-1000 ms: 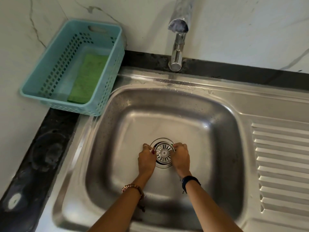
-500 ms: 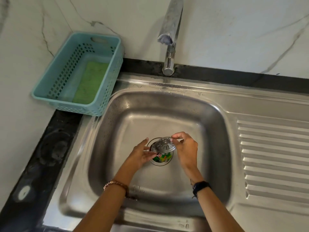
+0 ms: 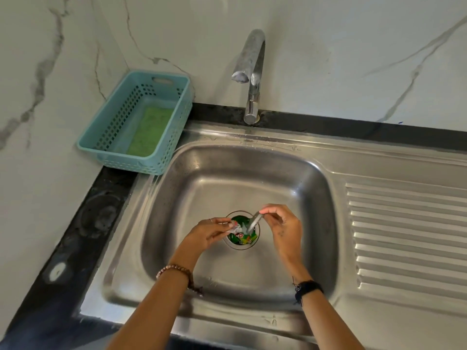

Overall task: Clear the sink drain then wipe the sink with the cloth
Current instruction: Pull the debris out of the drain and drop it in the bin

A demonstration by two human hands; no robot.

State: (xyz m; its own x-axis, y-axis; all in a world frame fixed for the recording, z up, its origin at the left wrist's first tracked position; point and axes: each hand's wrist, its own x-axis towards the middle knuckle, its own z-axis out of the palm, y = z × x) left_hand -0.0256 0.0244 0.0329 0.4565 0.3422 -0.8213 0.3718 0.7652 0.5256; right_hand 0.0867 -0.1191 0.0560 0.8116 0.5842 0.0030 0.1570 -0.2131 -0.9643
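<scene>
Far left, on the dark counter (image 3: pixel 83 238) in the wall corner: teal basket (image 3: pixel 106 127) w/ a green cloth (image 3: pixel 151 131) lying flat inside, well apart from both hands. Tap (image 3: pixel 251 79) stands at the far edge, spout over the basin.

Steel sink (image 3: pixel 192 188) fills the middle; ribbed drainboard (image 3: pixel 409 238) to the right.

Left hand (image 3: pixel 209 234), beaded bracelet on the wrist, reaches into the basin from the near side. Thumb + fingertips pinch a small bit of wrapper (image 3: pixel 233 226) at the left rim of the drain (image 3: pixel 242 229). Drain is open, stuffed w/ green/red/white wrapper scraps (image 3: pixel 241 237).

Right hand (image 3: pixel 283 223), dark band on the wrist, sits just right of the drain. Thumb + forefinger clamp the metal strainer (image 3: pixel 255 222), tilted on edge, upper end at the fingertips, lower end over the opening; blurred, so can't tell if it touches the scraps. Other fingers curled loosely.
</scene>
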